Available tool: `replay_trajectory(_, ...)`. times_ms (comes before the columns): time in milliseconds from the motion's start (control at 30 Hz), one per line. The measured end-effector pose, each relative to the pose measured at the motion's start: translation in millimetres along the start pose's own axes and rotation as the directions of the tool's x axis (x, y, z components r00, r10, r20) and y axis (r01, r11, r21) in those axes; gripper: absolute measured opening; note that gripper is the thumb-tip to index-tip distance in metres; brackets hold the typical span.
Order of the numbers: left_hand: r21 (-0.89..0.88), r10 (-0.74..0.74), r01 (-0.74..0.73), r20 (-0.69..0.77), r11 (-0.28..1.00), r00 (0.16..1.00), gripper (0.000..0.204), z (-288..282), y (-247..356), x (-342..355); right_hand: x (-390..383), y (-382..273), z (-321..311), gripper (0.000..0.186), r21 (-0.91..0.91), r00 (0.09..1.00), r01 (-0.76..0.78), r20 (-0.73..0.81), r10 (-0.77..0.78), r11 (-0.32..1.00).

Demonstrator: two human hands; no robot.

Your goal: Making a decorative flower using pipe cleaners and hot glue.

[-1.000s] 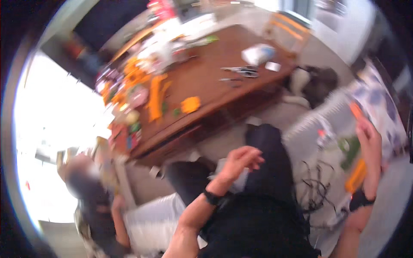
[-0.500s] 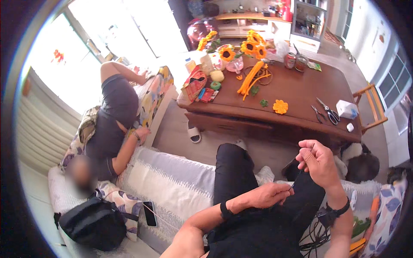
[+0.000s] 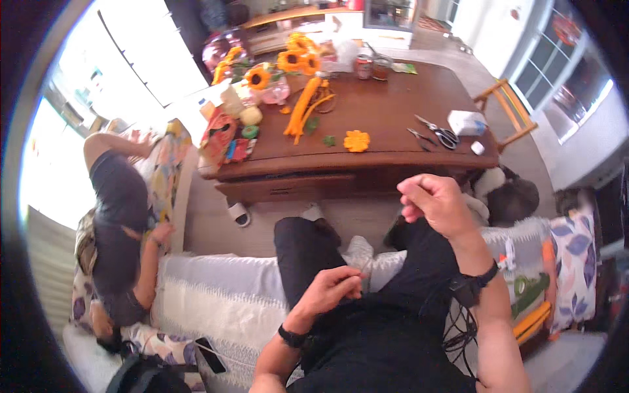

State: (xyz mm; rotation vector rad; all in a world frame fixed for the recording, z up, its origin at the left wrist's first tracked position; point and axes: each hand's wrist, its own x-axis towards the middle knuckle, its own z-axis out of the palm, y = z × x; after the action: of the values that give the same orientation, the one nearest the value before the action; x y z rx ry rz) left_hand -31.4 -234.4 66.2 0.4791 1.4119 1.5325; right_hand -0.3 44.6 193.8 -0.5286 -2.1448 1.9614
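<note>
Head view, right hand: your right hand (image 3: 436, 202) is raised over your lap, short of the near edge of the table (image 3: 406, 98); thumb and forefinger are narrowed to a pinch, but I can't make out whether anything thin sits between them.
Left hand: your left hand (image 3: 331, 288) hangs lower over the lap, fingers curled and close together; whether they grip anything, I can't say.
Yellow flower piece: the yellow flower piece (image 3: 357, 141) lies near the table's near edge, untouched, with a small green piece (image 3: 329, 140) just left of it.
2 tools: pliers (image 3: 422, 137) and scissors (image 3: 447, 135) lie toward the table's near right corner, beside a white box (image 3: 466, 122).
Dark cords: dark cords (image 3: 462, 331) tangle beside your right forearm; best hold that arm clear of them.
Finger work: judged for fine handling, pinch lightly with both hands and bring them closer together, in plain sight.
</note>
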Motion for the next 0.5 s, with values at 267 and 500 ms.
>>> replay_trajectory(267, 0.012, -0.074, 0.074, 0.016, 0.997, 0.997, 0.022, -3, -5, -8, -8, 14, -21, 0.028, 0.080, 0.998, 0.051, -0.050, -0.047, 0.996)
replay_trajectory(500, 0.123, -0.193, 0.179, 0.106, 0.976, 0.975, 0.023, -30, -8, -14, -14, 27, -34, 0.024, 0.149, 0.981, 0.093, -0.181, -0.065, 0.984)
